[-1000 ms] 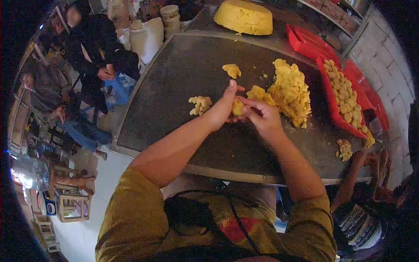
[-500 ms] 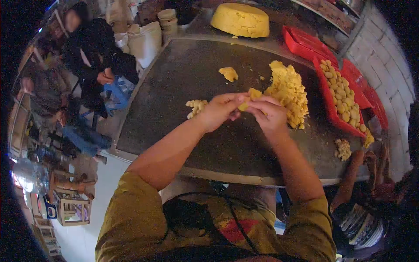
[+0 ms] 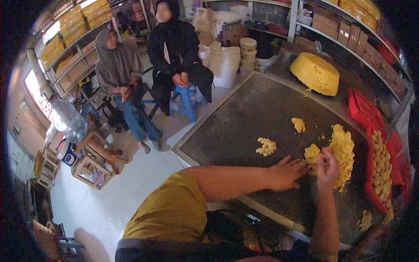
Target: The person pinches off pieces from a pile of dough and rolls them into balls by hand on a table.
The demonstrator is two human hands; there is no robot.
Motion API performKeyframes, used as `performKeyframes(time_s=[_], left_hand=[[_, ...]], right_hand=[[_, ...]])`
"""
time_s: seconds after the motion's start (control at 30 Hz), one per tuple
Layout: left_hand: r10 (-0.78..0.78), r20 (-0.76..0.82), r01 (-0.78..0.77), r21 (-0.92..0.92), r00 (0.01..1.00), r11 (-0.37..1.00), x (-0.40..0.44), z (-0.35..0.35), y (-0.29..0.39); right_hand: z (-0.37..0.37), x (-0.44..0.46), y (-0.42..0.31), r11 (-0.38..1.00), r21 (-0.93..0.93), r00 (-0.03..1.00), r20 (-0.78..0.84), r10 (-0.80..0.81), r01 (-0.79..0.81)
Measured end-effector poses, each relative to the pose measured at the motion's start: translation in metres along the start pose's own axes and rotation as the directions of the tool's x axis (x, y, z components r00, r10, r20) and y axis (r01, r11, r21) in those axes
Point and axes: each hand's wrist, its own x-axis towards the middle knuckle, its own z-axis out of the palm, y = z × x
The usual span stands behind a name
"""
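Note:
My left hand lies low over the dark tabletop, its fingers spread and pointing toward the dough. My right hand is beside it with the fingers curled in; whether anything is inside them is hidden. Between and just beyond the hands is a flattened yellow dough piece. Against the right hand's far side rises a crumbly yellow dough heap. A smaller dough scrap lies farther back, and a cluster of small pale shaped pieces sits to the left.
A large yellow dough block stands at the back. Red trays stand along the right, one red tray full of rounded pieces. Two people sit on stools beyond the table's left edge. A small brown clump lies near the front right.
My view has swung left, showing more of the room. My hands have parted; the dough piece they held together is no longer between their fingers, and my left hand has spread open.

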Motion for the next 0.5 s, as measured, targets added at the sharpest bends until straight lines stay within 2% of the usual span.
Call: performKeyframes(time_s=[0.03,0.07,0.1,0.13,0.17,0.2,0.23,0.27,0.37,0.43,0.47,0.5], left_hand=[[0.039,0.073,-0.049,0.144,0.997,0.988,-0.004,-0.003,0.005],[-0.043,0.189,0.033,0.060,0.981,0.998,0.000,-0.011,0.005],[-0.043,0.188,0.031,0.066,0.981,0.997,0.003,-0.014,0.002],[-0.045,-0.115,0.029,-0.136,0.992,0.990,0.006,-0.015,-0.002],[-0.103,-0.399,-0.035,-0.323,0.911,0.946,0.007,-0.016,-0.006],[-0.103,-0.396,-0.032,-0.320,0.913,0.947,0.009,-0.017,-0.012],[-0.184,-0.453,-0.011,-0.395,0.872,0.919,0.012,-0.017,-0.020],[-0.269,-0.500,0.002,-0.471,0.823,0.882,0.013,-0.016,-0.026],[-0.354,-0.503,0.001,-0.575,0.789,0.818,0.016,-0.008,-0.033],[-0.365,-0.499,-0.014,-0.605,0.786,0.796,0.018,-0.004,-0.036],[-0.376,-0.490,-0.026,-0.635,0.787,0.772,0.019,-0.001,-0.038],[-0.375,-0.489,-0.026,-0.635,0.788,0.772,0.018,-0.003,-0.037]], right_hand=[[0.000,0.000,-0.002,0.999,-0.047,0.999,-0.032,-0.012,0.010],[0.001,-0.002,0.004,0.999,-0.047,0.999,-0.033,-0.016,0.015],[0.003,-0.006,0.012,0.988,-0.093,0.992,0.007,-0.126,0.126],[0.005,-0.009,0.017,0.963,-0.132,0.972,0.051,-0.229,0.234],[0.008,-0.013,0.020,0.964,-0.127,0.973,0.046,-0.228,0.232],[0.012,-0.017,0.012,0.979,-0.176,0.982,0.174,-0.075,0.106],[0.016,-0.021,0.003,0.970,-0.241,0.953,0.292,0.085,-0.013],[0.016,-0.021,-0.009,0.971,-0.239,0.952,0.294,0.086,-0.014],[0.013,-0.019,-0.029,0.959,-0.278,0.925,0.376,0.056,0.055],[0.010,-0.019,-0.027,0.894,-0.393,0.923,0.380,-0.054,0.215],[0.008,-0.017,-0.027,0.894,-0.393,0.923,0.380,-0.056,0.216],[0.005,-0.014,-0.030,0.896,-0.414,0.919,0.393,0.014,0.163]])
